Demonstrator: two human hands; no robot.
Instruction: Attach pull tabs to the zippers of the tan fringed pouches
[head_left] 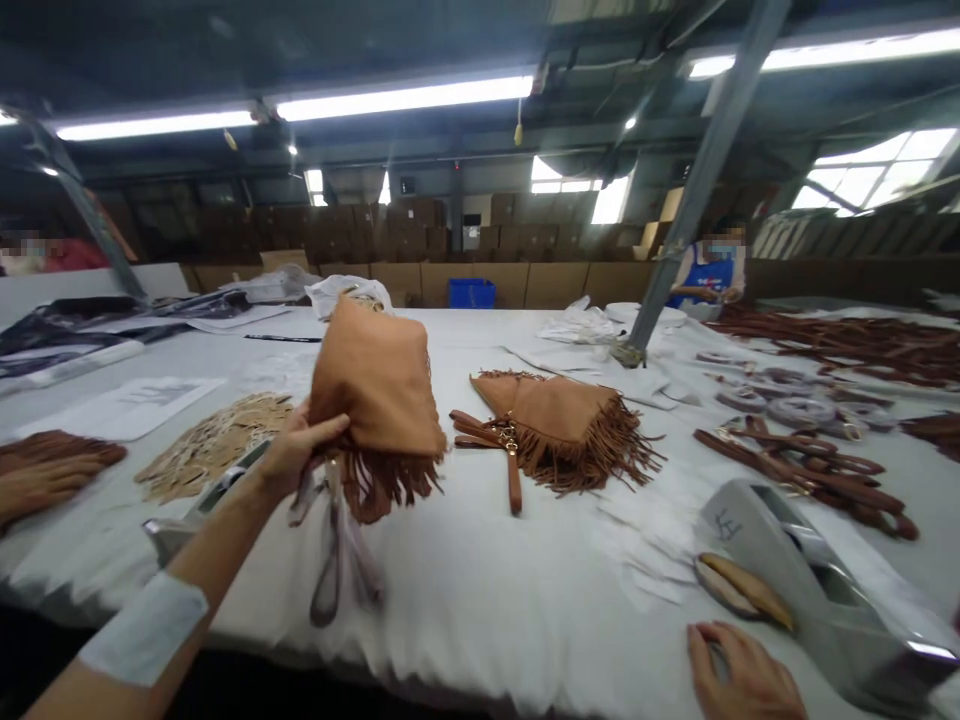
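My left hand [304, 445] is closed on the edge of a tan fringed leather bag [379, 375], held up above the table. Brown fringe hangs from its lower side, and a pale, wrapped-looking wrist strap [328, 570] dangles below. To its right, a second fringed bag [566, 405] lies on the white table, with brown wrist straps [513, 475] and metal clasps beside it. My right hand [742, 672] rests at the table's front edge, fingers loosely bent and thumb apart, with nothing seen in it. A grey tape dispenser [739, 530] stands just beyond that hand.
Another person's hand [52, 480] lies on brown fringed material at the left. A pile of tan scraps [214, 440] and a second tape dispenser [180, 525] sit nearby. Brown straps [817, 465] spread over the right side. A slanted metal post [701, 180] rises from the table.
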